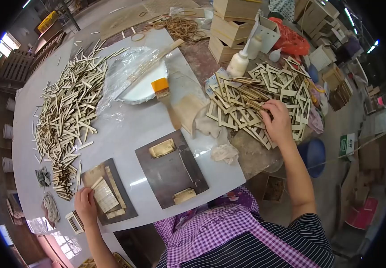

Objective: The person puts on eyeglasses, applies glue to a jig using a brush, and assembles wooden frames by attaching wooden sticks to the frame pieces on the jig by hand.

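My left hand (86,204) is at the left edge of a dark board (128,205), its fingers bent and close together beside a row of pale wooden strips (106,196). What lies between those fingertips is hidden. Below it, a small wooden frame (73,222) lies at the table edge. Over on the right, my right hand (277,118) reaches into a heap of thin wooden frames (242,114), with thumb and fingers closed on a frame. A second dark board (168,172) with brass-coloured blocks (162,148) sits between my hands.
A large heap of loose wooden strips (70,102) covers the table's left side. Farther back are a plastic-draped tray of white liquid (146,85), an orange-tipped brush (167,100) and a white squeeze bottle (237,64). Wooden boxes (231,31) are stacked behind; crumpled cloths (224,153) lie mid-table.
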